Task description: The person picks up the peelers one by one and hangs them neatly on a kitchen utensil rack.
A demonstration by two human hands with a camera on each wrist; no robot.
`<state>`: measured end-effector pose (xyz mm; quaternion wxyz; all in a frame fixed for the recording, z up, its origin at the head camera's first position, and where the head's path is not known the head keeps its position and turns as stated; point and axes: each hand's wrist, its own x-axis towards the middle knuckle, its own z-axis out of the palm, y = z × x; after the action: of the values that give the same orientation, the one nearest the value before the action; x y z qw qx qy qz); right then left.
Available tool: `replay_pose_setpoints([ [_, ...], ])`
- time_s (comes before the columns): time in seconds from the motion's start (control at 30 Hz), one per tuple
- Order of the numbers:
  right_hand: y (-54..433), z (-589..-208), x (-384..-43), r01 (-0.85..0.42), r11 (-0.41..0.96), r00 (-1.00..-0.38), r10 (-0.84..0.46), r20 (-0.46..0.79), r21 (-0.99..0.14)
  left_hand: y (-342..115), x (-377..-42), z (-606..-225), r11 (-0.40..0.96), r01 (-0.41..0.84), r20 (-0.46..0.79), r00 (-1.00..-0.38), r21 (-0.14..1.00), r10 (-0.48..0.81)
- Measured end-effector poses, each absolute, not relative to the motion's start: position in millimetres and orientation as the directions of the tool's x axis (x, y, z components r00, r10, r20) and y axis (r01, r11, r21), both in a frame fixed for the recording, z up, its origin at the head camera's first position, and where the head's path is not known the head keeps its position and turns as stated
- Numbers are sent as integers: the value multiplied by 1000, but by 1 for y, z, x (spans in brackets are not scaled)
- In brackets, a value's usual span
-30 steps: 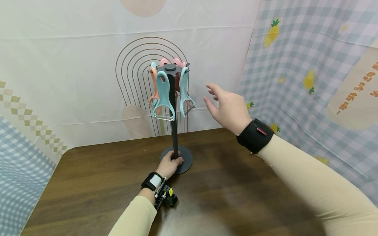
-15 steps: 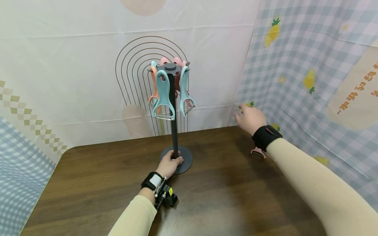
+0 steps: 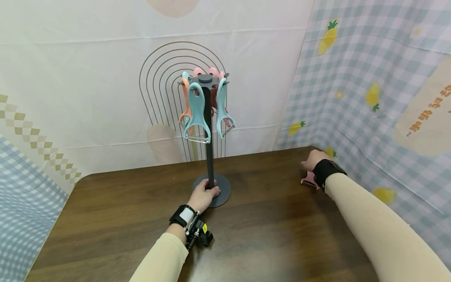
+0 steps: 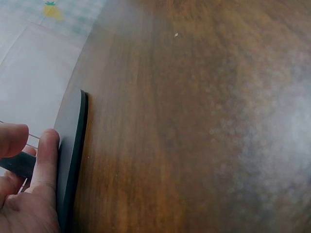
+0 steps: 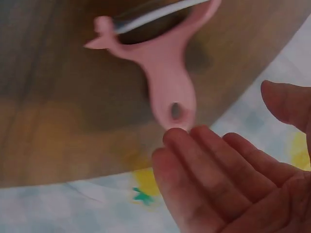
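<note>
My left hand (image 3: 202, 196) holds the foot of a dark stand's pole (image 3: 209, 160), fingers and thumb around it just above the round base (image 3: 223, 188). From the stand's top hang several Y-shaped peelers, among them a light blue peeler (image 3: 197, 109) in front, another blue peeler (image 3: 221, 105) to its right, an orange peeler (image 3: 185, 100) and pink ones partly hidden behind. At the far right, my right hand (image 3: 313, 158) is by a pink peeler (image 5: 170, 77) lying on the table. In the right wrist view, its extended fingers meet the handle's holed end, thumb apart; contact is unclear.
The brown wooden table (image 3: 141, 223) ends at a rounded back edge against a pale patterned cloth (image 3: 105, 98). A blue checked cloth (image 3: 352, 109) with pineapples hangs close on the right, near my right hand.
My right hand has moved right and down, from beside the hanging peelers to the pink peeler at the table's back right. The left hand keeps its hold on the pole.
</note>
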<state>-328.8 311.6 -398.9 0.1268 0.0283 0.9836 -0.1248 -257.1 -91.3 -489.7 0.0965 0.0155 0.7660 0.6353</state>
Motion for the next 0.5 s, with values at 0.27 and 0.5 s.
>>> replay_pose_setpoints([
  [0.27, 326, -399, -310, 157, 932, -943, 43, -330, -328, -92, -257, -489, 159, -95, -120, -980, 983, 161],
  [0.5, 335, -409, -309, 262, 855, -897, 45, -439, -448, -91, -257, -489, 173, -96, -123, -981, 980, 153],
])
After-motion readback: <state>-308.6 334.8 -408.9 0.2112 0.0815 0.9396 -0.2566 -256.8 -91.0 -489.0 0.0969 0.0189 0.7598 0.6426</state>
